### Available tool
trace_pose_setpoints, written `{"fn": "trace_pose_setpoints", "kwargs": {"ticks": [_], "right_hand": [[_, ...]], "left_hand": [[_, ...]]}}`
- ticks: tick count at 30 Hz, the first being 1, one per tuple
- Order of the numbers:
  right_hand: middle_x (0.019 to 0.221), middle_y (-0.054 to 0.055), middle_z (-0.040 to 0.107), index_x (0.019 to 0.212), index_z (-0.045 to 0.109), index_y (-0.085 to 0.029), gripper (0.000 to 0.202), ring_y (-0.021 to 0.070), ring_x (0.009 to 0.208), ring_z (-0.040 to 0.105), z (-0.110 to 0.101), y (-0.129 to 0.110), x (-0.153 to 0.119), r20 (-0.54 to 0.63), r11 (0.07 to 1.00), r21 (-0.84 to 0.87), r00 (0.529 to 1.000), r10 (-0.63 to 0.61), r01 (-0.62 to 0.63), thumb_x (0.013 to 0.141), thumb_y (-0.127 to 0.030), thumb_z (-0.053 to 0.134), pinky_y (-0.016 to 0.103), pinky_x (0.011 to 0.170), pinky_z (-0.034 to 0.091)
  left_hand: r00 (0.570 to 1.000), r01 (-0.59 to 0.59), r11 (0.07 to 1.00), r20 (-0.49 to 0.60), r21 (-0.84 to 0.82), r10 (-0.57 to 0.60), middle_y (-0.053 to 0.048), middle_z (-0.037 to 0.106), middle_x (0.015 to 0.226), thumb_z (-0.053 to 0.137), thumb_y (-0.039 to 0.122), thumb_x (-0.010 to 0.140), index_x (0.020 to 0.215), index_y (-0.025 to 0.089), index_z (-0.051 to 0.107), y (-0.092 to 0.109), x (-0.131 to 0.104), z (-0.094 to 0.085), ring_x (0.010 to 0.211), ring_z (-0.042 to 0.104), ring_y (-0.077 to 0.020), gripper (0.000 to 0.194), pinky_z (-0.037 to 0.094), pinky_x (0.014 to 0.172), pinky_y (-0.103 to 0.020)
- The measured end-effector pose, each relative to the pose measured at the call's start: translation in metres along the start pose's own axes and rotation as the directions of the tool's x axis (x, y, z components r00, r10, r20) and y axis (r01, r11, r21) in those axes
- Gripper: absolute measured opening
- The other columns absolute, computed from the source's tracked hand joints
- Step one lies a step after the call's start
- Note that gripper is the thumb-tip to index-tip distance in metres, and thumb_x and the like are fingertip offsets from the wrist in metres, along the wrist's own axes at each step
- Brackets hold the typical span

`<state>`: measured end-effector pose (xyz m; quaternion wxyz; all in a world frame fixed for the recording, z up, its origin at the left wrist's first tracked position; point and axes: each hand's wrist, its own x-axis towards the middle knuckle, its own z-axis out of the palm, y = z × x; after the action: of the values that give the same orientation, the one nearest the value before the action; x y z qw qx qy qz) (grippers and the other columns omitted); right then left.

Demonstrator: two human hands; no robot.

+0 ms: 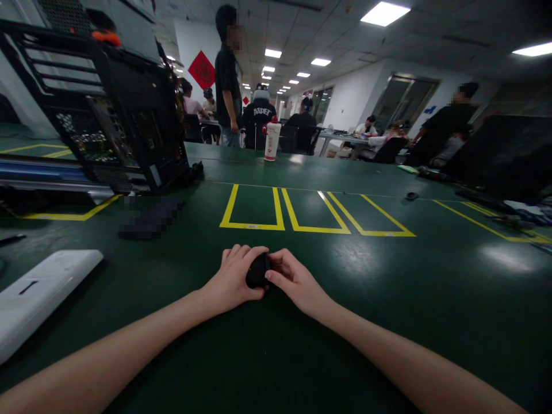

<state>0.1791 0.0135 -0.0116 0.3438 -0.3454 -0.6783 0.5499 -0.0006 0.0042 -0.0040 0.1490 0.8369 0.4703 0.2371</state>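
At the glossy dark-green tabletop (366,328), short of the yellow tape outlines (321,231), the left hand (233,275) cups a small, rounded black object (257,271) and the right hand (302,286) pinches its right edge (lifted or resting, cannot tell). Uneven pressure from either hand could make it slip and roll.

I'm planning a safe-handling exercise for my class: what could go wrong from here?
1. The left grip cups the small black object while the right grip meets its right side; if either slips, it might roll or slide across the green table.
2. The white object lies to the left of the left forearm, so a leftward sweep could bump it.
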Motion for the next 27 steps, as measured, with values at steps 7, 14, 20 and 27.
{"fn": "trace_pose_setpoints", "kwargs": {"ticks": [7, 14, 20, 27], "right_hand": [[0.099, 0.0, 0.055, 0.098, 0.049, -0.025, 0.018, 0.0169, 0.096, 0.057, 0.0001, -0.005, -0.0055, 0.04, 1.0, 0.017, 0.999, -0.019, 0.018, 0.082, -0.022, 0.056, 0.033, 0.082, 0.049], [0.101, 0.003, 0.056, 0.103, 0.049, -0.022, 0.024, 0.0174, 0.098, 0.056, -0.0008, -0.0013, 0.0015, -0.028, 0.999, 0.036, 0.999, 0.037, -0.036, 0.081, -0.025, 0.058, 0.035, 0.086, 0.047], [0.104, 0.002, 0.055, 0.099, 0.049, -0.023, 0.022, 0.0177, 0.101, 0.056, -0.0025, -0.0014, -0.0012, 0.053, 0.997, 0.07, 0.998, 0.025, -0.028, 0.079, -0.021, 0.059, 0.035, 0.087, 0.047], [0.097, 0.002, 0.056, 0.097, 0.05, -0.022, 0.014, 0.0167, 0.093, 0.057, -0.0027, -0.0035, 0.0011, 0.022, 1.0, -0.004, 1.0, 0.007, -0.007, 0.084, -0.029, 0.053, 0.035, 0.083, 0.048]], "left_hand": [[1.0, -0.009, 1.0, 0.005, -0.016, 0.009, -0.005, 0.052, 0.107, 0.064, 0.028, 0.071, 0.119, 0.024, 0.041, -0.0004, -0.0006, -0.001, 0.096, 0.046, -0.026, 0.053, 0.035, 0.082, -0.039], [1.0, 0.017, 1.0, 0.008, 0.002, -0.017, -0.006, 0.052, 0.106, 0.064, 0.029, 0.071, 0.119, 0.022, 0.041, 0.0005, 0.0, -0.0002, 0.095, 0.046, -0.026, 0.053, 0.035, 0.081, -0.04], [1.0, 0.029, 1.0, 0.012, -0.011, -0.028, -0.006, 0.052, 0.108, 0.064, 0.028, 0.071, 0.119, 0.023, 0.04, 0.0001, -0.001, -0.0009, 0.097, 0.046, -0.0261, 0.054, 0.035, 0.082, -0.041], [0.999, 0.041, 0.999, 0.005, -0.008, -0.041, -0.005, 0.052, 0.107, 0.066, 0.03, 0.07, 0.118, 0.023, 0.041, -0.0002, -0.0001, 0.0001, 0.096, 0.046, -0.0256, 0.054, 0.034, 0.082, -0.04]]}}
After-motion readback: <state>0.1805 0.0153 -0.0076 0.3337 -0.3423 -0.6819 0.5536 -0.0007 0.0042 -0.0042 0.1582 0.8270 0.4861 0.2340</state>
